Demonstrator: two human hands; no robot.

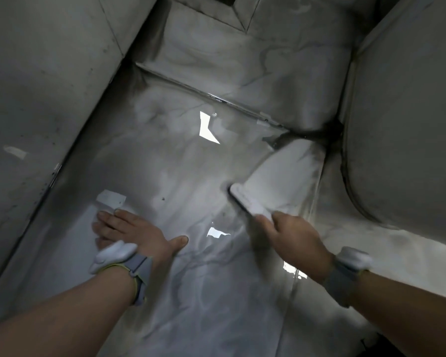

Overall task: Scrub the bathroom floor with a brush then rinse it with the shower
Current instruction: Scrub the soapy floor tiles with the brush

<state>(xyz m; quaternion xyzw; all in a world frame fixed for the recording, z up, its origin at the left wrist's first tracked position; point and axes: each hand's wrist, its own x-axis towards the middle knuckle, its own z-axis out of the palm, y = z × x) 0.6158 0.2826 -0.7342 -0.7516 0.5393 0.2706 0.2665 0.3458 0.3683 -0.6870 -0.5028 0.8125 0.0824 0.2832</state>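
Note:
A wet, glossy marble-patterned bathroom floor [180, 161] fills the middle of the view. My right hand [291, 238] grips the handle end of a white scrubbing brush [247, 199], whose head lies against the floor and is blurred by motion. My left hand [131, 231] lies flat on the wet floor at the left, fingers straight and thumb spread, bearing on the tile. Both wrists wear grey bands with white devices. No shower head is in view.
A pale wall [44, 104] runs along the left. A rounded white fixture [407, 130] bulges in at the right, with dark grime [317, 134] at its base. A metal threshold strip [211, 96] crosses the floor farther ahead.

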